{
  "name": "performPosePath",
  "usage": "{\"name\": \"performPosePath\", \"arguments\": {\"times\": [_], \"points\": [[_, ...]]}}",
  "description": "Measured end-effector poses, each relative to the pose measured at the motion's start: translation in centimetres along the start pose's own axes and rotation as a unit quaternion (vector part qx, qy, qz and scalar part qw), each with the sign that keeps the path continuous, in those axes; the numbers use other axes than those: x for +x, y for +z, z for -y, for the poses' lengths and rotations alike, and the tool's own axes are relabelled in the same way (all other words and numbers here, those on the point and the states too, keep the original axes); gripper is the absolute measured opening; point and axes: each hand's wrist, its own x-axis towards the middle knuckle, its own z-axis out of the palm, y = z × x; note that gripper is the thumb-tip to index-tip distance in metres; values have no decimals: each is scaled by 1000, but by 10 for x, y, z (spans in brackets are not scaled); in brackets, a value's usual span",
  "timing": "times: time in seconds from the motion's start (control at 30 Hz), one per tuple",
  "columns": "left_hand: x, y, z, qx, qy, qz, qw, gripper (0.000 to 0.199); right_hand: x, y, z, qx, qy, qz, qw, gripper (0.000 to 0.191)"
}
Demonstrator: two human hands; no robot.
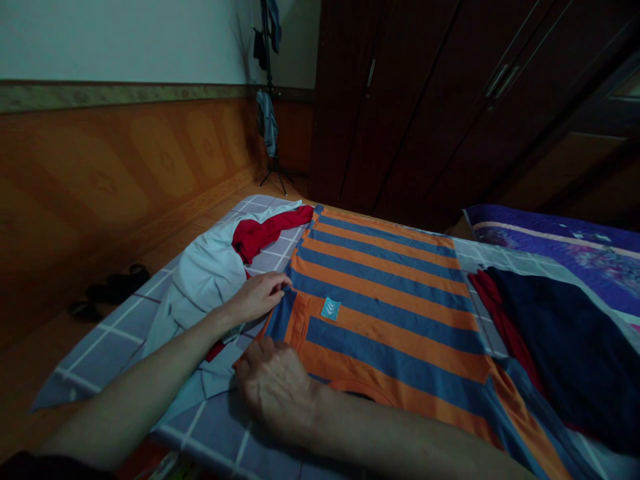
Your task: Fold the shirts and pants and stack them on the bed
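Observation:
An orange and blue striped T-shirt [390,293] lies spread flat on the checked bedding, its neckline toward me and a small light-blue patch [331,309] on its front. My left hand [260,295] pinches the shirt's left edge near the sleeve, thumb and fingertips together. Closer to me, my right hand [277,387] reaches across the neckline, its fingers curled round the end of the same sleeve [287,320]. The fingertips of the right hand are partly hidden behind its knuckles.
A pale garment [205,273] and a red cloth [267,233] lie crumpled on the left. Dark folded clothes [560,340] rest at the right on the checked bedding [113,347]. Beyond stand a coat rack [270,127] and a wardrobe [400,100]; dark shoes [113,290] are on the floor.

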Motion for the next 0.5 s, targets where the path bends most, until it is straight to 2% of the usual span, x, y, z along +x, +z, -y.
{"name": "performPosePath", "arguments": {"times": [0.17,0.33,0.43,0.5], "points": [[0,2,1,29,-5,-7,1000,30,-6,2,1,-21,-16,-5,1000,2],[-1,5,3,32,-8,-18,999,24,-7,5,-1,2,-9,-13,1000,3],[-4,7,-3,70,8,-70,995,24,-8,8,1,3,-2,-16,1000,7],[-7,8,-11,81,51,-111,989,24,-11,9,5,-10,5,-19,1000,8]]}}
